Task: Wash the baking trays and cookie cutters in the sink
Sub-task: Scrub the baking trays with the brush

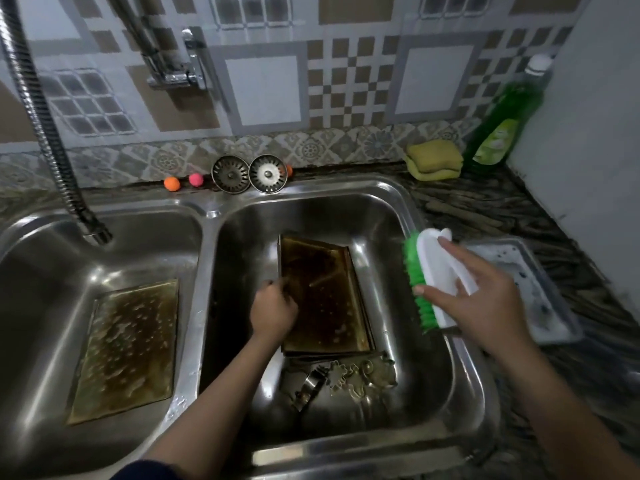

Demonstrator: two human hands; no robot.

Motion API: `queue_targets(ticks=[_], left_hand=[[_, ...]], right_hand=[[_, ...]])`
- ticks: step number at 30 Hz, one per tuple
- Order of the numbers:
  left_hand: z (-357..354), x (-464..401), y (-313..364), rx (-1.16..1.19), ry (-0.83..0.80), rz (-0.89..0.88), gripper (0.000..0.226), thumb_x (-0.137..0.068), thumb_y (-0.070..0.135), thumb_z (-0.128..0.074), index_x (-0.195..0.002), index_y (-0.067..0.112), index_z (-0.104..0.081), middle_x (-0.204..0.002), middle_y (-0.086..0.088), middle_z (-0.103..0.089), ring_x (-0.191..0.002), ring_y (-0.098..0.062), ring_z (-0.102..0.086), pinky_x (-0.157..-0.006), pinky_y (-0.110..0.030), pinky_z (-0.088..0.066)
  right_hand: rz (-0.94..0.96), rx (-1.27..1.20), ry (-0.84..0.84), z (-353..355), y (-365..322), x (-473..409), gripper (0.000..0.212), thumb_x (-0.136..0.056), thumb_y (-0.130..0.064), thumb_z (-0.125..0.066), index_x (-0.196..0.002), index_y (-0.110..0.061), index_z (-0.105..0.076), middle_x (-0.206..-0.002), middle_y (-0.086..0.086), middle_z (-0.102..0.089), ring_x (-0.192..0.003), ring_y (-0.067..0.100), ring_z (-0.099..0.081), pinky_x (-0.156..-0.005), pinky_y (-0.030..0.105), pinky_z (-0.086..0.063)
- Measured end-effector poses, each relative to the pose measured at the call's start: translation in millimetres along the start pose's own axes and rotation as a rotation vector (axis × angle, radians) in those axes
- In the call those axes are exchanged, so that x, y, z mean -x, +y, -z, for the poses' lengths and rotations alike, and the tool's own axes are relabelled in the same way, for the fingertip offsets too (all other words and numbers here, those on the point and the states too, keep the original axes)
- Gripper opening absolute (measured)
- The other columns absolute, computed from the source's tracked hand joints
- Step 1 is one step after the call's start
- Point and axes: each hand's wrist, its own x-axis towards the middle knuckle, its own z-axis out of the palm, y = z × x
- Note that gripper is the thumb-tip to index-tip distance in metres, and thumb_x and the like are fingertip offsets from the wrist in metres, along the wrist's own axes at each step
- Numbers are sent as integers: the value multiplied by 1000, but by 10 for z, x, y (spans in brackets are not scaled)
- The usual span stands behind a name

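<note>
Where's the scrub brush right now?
Head view, right side: the scrub brush is held by the right hand above the right basin's right rim, beside the white tray.

Silver steel sink (408, 202). Inside it, brown-stained baking trays (325, 299), one speckled with pale spots (128, 348). Right of the sink, a white brush with bright green bristles (433, 275); behind it, a yellow sponge (434, 159), green soap bottle (502, 123), checkered beige-and-white tiles (346, 81).
</note>
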Motion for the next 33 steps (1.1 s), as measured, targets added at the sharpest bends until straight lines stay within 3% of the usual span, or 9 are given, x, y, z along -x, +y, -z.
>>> queue_targets(ticks=[4,7,8,11,14,18,27,30,33], left_hand=[[85,13,150,59,27,-23,42,-88,8,-52,-129,15,-57,-117,-11,-56,-95,-26,-61,-74,-28,-47],[151,54,281,147,51,-36,44,-88,5,-53,-130,15,-54,-122,-12,-50,-97,-23,-58,-80,-26,-45],[171,73,328,171,71,-63,44,-88,4,-53,-130,15,-54,-122,-12,-49,-94,-20,-56,-79,-24,-43],[247,120,472,255,156,-128,43,-85,-3,-53,-126,10,-57,-114,-16,-53,-87,-18,-54,-78,-23,-41],[324,151,581,325,221,-126,39,-85,-6,-50,-121,5,-59,-110,-19,-59,-94,-28,-59,-85,-31,-46],[386,254,600,345,216,-138,39,-87,-3,-49,-124,7,-57,-114,-15,-60,-100,-27,-59,-89,-41,-50],[456,463,644,364,235,-154,39,-89,-1,-50,-125,10,-56,-113,-10,-58,-93,-9,-51,-81,-24,-41],[478,562,656,389,267,-156,40,-89,-3,-49,-127,7,-57,-112,-13,-60,-97,-18,-56,-86,-30,-46],[499,664,709,439,289,-147,38,-88,-5,-49,-123,6,-59,-111,-14,-63,-99,-26,-60,-88,-37,-50]], right_hand=[[41,59,102,437,-1,-229,75,-56,-41,-86,-123,-52,-54,-127,-22,-53,-112,-5,-49,-88,22,-46],[40,138,99,715,128,-375,78,-60,-30,-88,-129,-40,-55,-128,-22,-52,-115,-8,-46,-85,6,-40],[15,181,79,783,189,-417,80,-60,-28,-88,-132,-37,-53,-130,-20,-51,-117,-5,-45,-86,6,-39],[-69,312,-5,884,399,-486,86,-61,-23,-89,-138,-24,-50,-139,-6,-50,-125,12,-46,-97,24,-37],[-92,388,-86,863,557,-476,83,-63,-17,-88,-138,-16,-50,-141,3,-50,-128,21,-47,-96,22,-33],[-99,391,-78,815,645,-432,81,-66,-15,-85,-139,-18,-49,-141,5,-50,-126,23,-49,-91,21,-35],[-70,336,23,989,250,-358,80,-66,-20,-84,-138,-26,-50,-140,2,-52,-124,23,-51,-87,23,-37],[-1,210,64,832,-114,-284,81,-63,-26,-86,-136,-32,-51,-134,-5,-55,-116,18,-54,-83,24,-45],[42,32,-14,311,-504,-119,84,-62,-35,-85,-135,-47,-44,-124,-16,-48,-106,13,-53,-69,23,-56]])
